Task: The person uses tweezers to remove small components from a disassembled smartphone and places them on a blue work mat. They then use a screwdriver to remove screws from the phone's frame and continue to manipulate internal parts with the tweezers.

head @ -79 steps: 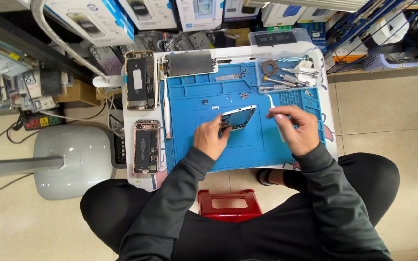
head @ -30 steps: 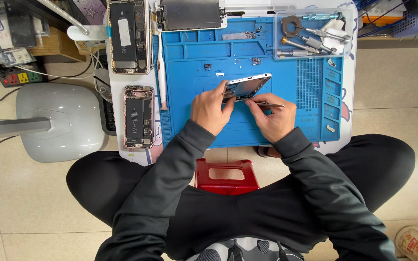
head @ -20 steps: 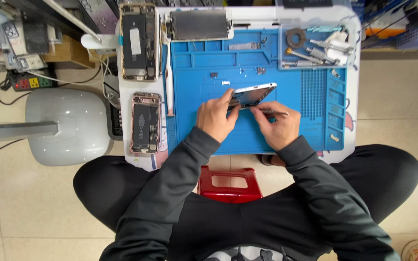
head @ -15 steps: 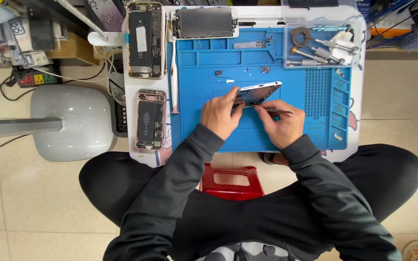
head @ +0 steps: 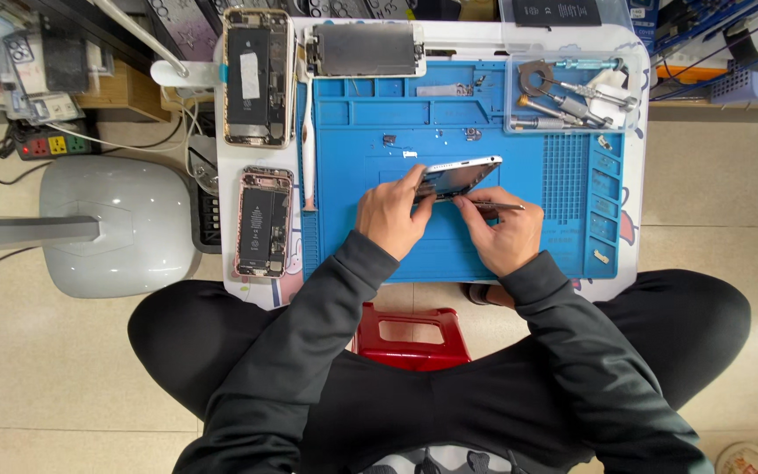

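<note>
Fingertips of my left hand (head: 392,215) pinch the near edge of the opened phone body (head: 458,175), tilting it up off the blue work mat (head: 449,254); my right hand (head: 502,233) closes its thumb and forefinger narrowly around a thin metal tool (head: 497,206), whose tip points to the right while the fingers press in beside the phone's lower edge. Both grips are closed, neither hand is spread. To do this step well, I judge that the left hand should keep the body steady at one tilt, the right wrist should rest on the mat, and the tool should move in short, light strokes so it cannot slip across the internals. Small loose parts (head: 392,140) lie on the mat just beyond the phone and should stay undisturbed. Farther out, a tool tray (head: 572,96) sits at the mat's far right corner, a detached screen panel (head: 366,48) at the far edge, and two other opened phones (head: 261,219) lie left of the mat on the white table (head: 633,237)
</note>
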